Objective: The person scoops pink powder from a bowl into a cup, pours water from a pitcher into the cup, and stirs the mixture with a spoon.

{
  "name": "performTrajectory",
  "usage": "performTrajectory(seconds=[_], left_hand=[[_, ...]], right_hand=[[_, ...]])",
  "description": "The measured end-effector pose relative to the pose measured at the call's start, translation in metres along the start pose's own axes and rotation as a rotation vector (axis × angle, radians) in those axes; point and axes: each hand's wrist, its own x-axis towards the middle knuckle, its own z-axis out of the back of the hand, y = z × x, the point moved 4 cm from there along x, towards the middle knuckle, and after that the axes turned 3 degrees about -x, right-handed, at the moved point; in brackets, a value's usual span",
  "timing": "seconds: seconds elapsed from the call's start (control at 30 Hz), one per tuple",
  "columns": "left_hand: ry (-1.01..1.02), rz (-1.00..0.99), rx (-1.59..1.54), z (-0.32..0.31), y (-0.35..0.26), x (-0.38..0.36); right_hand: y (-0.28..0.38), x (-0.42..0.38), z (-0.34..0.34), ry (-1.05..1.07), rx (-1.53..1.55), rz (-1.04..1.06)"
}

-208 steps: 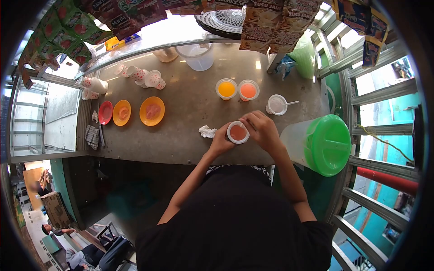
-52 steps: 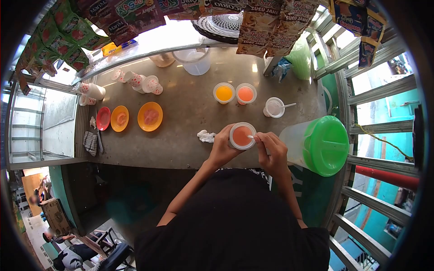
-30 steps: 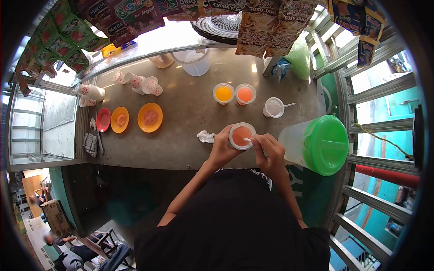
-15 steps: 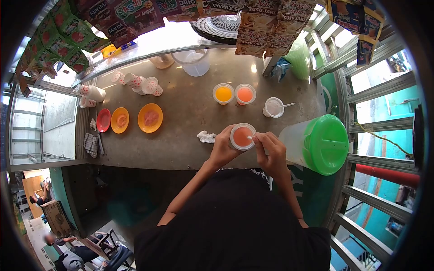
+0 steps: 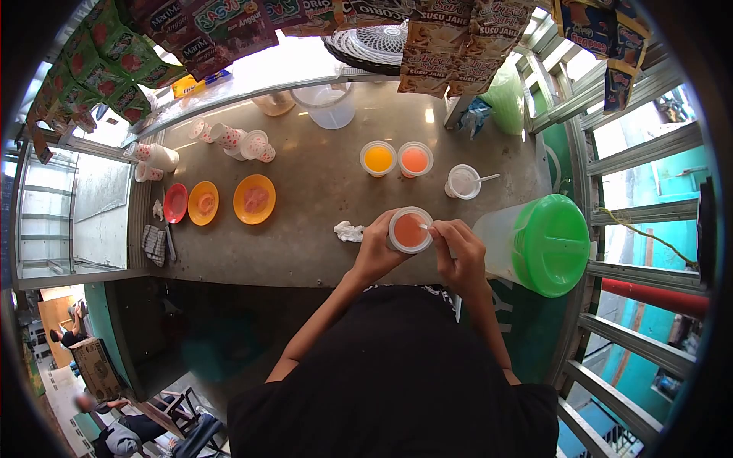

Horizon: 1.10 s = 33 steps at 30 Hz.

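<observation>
My left hand [image 5: 376,249] is wrapped round a plastic cup [image 5: 408,230] of orange-pink drink near the counter's front edge. Between the fingers of my right hand [image 5: 459,252] is the handle of a small white spoon [image 5: 424,227], whose other end dips into the drink and is hidden. Beyond them stand a cup of yellow-orange drink [image 5: 378,159] and a cup of pink-orange drink [image 5: 414,159], side by side. To their right, a white tub [image 5: 463,182] holds whitish contents and another spoon [image 5: 489,177]. A crumpled white tissue [image 5: 349,231] lies left of my left hand.
A large clear container with a green lid [image 5: 551,244] lies at the right. Red and orange plates [image 5: 254,200] and stacked dotted paper cups [image 5: 229,137] are on the left. A clear bucket [image 5: 330,109] stands at the back. Sachets [image 5: 466,46] hang above; people sit at lower left.
My right hand has shifted slightly, and the spoon has moved a little within the cup. My left hand keeps its hold on the cup in the same place.
</observation>
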Motion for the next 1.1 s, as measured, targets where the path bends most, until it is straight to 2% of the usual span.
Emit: performTrajectory(seconds=[0.2,0.5,0.7,0.97,1.1], left_hand=[[-0.013,0.019,0.000,0.0008,0.0014,0.0001],[0.004,0.000,0.005,0.0008,-0.0014,0.0010],[0.002,0.026,-0.017,0.0004,0.0005,0.0000],[0.005,0.006,-0.005,0.0006,0.0007,0.0010],[0.002,0.001,0.003,0.0004,-0.0002,0.0008]], right_hand=[[0.0000,-0.0071,-0.0035,0.063,0.066,-0.060],[0.0005,0.0014,0.0017,-0.020,0.039,-0.042],[-0.0019,-0.0058,-0.0035,0.053,0.053,-0.087],[0.0006,0.0006,0.0025,-0.025,0.049,-0.031],[0.0002,0.0000,-0.0003,0.010,0.013,-0.031]])
